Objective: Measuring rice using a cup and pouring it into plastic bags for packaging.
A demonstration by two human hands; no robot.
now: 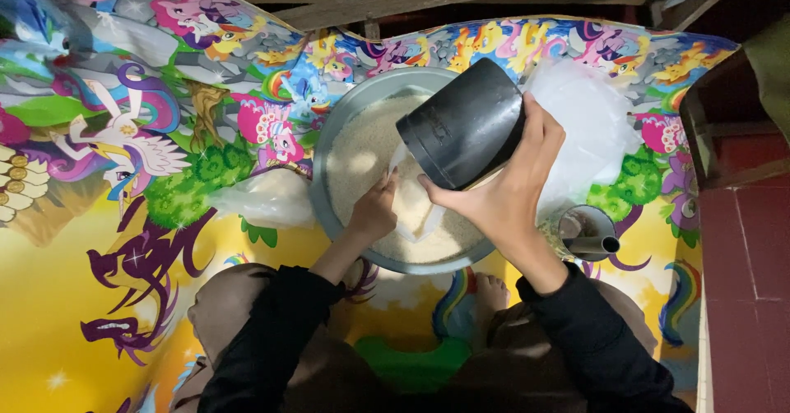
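Black scoop cup point(465, 125) gripped in right hand point(502, 191), tilted over small clear bag point(411, 207); left hand point(374, 211) pinches bag open. Both above rice-filled metal basin point(329, 146) on cartoon-print mat point(99, 174). Metal funnel point(588, 234) just right.

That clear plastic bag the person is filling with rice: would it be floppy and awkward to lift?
Probably floppy: the clear bag is thin film, its mouth held open by the left hand. It likely sags without support. The rice poured from the black cup in the right hand may make it fairly heavy and apt to spill.
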